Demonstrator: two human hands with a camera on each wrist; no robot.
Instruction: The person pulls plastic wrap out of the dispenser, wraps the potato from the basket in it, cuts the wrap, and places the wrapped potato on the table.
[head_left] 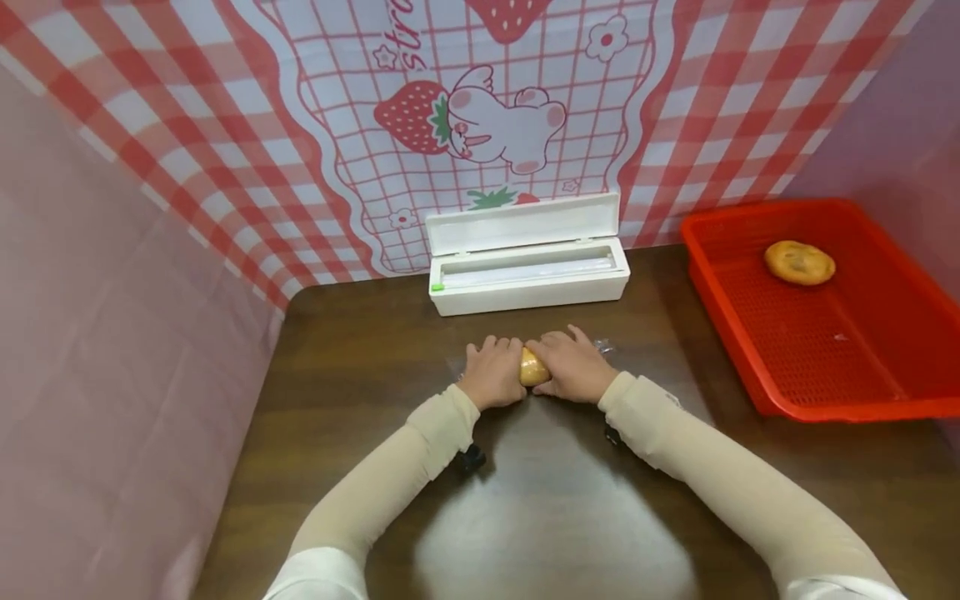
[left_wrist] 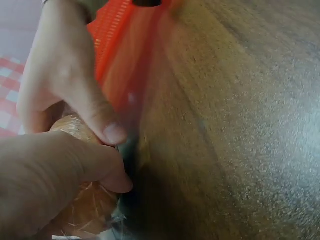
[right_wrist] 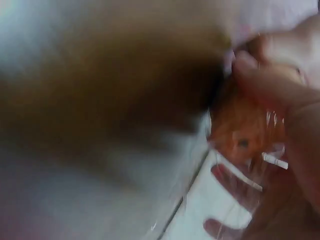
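Observation:
A round golden-brown bun (head_left: 533,367) is held just above or on the brown table, between both hands. Clear plastic film covers it, and its shine and creases show in the left wrist view on the bun (left_wrist: 82,212). From the left, my left hand (head_left: 493,372) grips the bun, thumb on the near side. On the other side my right hand (head_left: 573,365) grips it too, thumb close to the left thumb. Through the film in the right wrist view, fingers show beneath the bun (right_wrist: 245,127). Much of the bun is hidden by the hands.
Behind the hands stands a white film dispenser box (head_left: 528,293) with its lid raised and a roll inside. To the right, a red plastic basket (head_left: 750,367) holds another bun (head_left: 799,263). A checked strawberry cloth (head_left: 510,100) hangs at the back.

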